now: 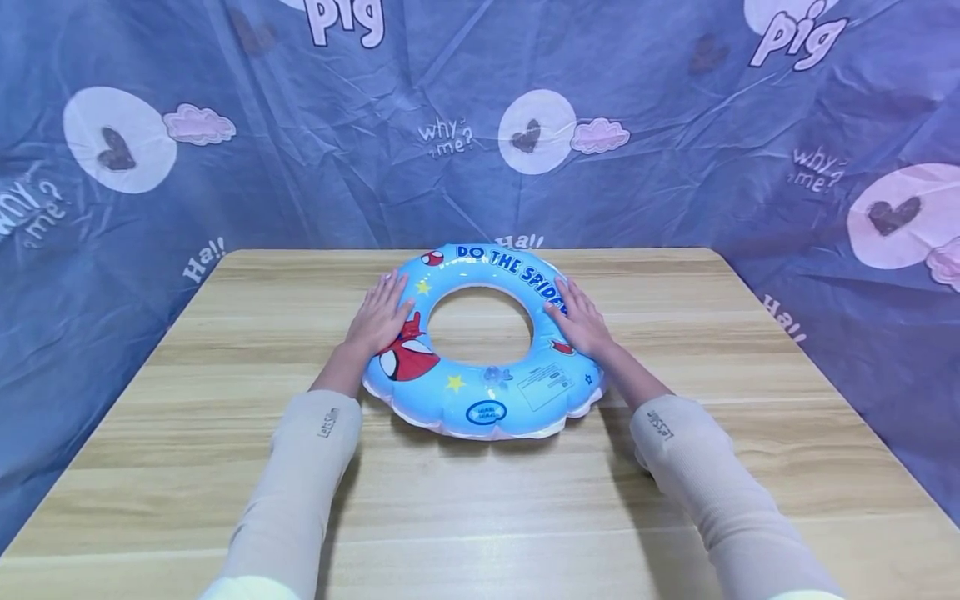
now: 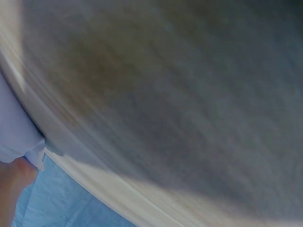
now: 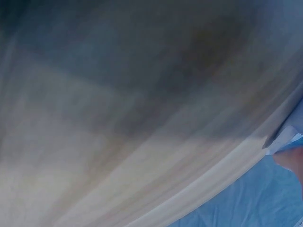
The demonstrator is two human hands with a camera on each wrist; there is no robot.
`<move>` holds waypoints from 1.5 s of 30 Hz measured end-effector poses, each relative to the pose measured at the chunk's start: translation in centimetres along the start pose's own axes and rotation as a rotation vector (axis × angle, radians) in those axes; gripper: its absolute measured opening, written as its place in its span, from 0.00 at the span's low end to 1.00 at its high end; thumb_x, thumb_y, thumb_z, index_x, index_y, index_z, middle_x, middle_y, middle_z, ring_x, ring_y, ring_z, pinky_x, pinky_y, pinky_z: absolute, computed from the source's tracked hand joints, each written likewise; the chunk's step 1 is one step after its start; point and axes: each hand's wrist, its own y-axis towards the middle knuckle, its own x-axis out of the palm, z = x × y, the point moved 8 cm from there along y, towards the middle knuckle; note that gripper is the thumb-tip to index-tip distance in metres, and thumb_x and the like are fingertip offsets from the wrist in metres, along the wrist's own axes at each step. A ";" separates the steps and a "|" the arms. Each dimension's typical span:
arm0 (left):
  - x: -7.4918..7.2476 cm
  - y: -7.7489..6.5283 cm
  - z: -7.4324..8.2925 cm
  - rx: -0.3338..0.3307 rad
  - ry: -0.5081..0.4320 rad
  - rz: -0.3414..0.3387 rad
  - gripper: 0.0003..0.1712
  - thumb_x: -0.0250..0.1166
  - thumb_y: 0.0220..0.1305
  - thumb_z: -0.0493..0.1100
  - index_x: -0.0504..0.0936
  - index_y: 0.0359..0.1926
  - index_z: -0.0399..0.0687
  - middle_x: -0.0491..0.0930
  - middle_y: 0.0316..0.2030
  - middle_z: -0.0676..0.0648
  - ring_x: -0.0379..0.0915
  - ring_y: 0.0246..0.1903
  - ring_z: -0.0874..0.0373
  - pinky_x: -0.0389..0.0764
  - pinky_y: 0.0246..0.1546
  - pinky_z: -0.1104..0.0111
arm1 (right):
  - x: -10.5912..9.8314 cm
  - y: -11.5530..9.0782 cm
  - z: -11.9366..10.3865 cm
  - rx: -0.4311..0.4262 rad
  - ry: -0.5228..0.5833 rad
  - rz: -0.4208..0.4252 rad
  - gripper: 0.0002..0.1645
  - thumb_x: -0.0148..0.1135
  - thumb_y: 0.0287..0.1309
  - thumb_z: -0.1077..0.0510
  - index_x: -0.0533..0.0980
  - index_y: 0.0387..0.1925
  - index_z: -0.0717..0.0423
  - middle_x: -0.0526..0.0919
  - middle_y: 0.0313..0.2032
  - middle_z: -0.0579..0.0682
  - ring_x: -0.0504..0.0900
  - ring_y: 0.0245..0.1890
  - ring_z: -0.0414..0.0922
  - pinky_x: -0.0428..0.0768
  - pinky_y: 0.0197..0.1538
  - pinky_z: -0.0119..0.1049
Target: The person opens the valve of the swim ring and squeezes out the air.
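A blue inflatable swim ring lies flat on the wooden table, printed with a red masked figure, yellow stars and dark blue lettering. On its left side rests my left hand, fingers extended and pointing away from me. My right hand lies on the opposite side with its fingers laid over the lettering. Both palms touch the ring's upper surface. Each wrist view is mostly blurred, shadowed tabletop, with only a bit of skin and a pale edge at the side.
The wooden table extends around the ring on all sides. Behind it and along both sides hangs a blue printed cloth. Pale sleeves cover both forearms.
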 end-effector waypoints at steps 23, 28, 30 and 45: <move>0.3 0.1 0.0 -0.024 0.052 -0.027 0.36 0.31 0.71 0.59 0.33 0.72 0.49 0.32 0.71 0.44 0.25 0.68 0.48 0.30 0.64 0.56 | 0.2 -0.2 0.2 0.009 0.015 -0.035 0.42 0.28 0.65 0.32 0.36 0.72 0.48 0.33 0.70 0.55 0.35 0.67 0.60 0.39 0.62 0.60; 0.3 0.1 0.0 -0.022 0.062 -0.028 0.35 0.30 0.71 0.58 0.34 0.72 0.48 0.32 0.71 0.43 0.25 0.68 0.48 0.31 0.64 0.56 | 0.3 -0.1 0.1 0.014 0.012 -0.036 0.42 0.28 0.65 0.32 0.36 0.72 0.47 0.33 0.70 0.55 0.35 0.67 0.60 0.39 0.62 0.61; 0.3 0.1 0.0 -0.020 0.066 -0.021 0.35 0.30 0.71 0.58 0.34 0.72 0.48 0.33 0.71 0.43 0.25 0.68 0.47 0.31 0.64 0.56 | 0.3 -0.1 0.1 0.013 0.015 -0.035 0.42 0.28 0.65 0.32 0.36 0.72 0.47 0.32 0.70 0.55 0.35 0.67 0.60 0.39 0.62 0.61; -3.0 -0.6 1.9 -0.004 0.222 0.163 0.35 0.43 0.69 0.54 0.51 0.70 0.41 0.51 0.68 0.38 0.42 0.67 0.44 0.42 0.64 0.53 | -0.6 -0.8 -0.1 0.006 -0.024 0.016 0.41 0.36 0.65 0.35 0.44 0.72 0.49 0.40 0.70 0.58 0.41 0.67 0.61 0.42 0.63 0.58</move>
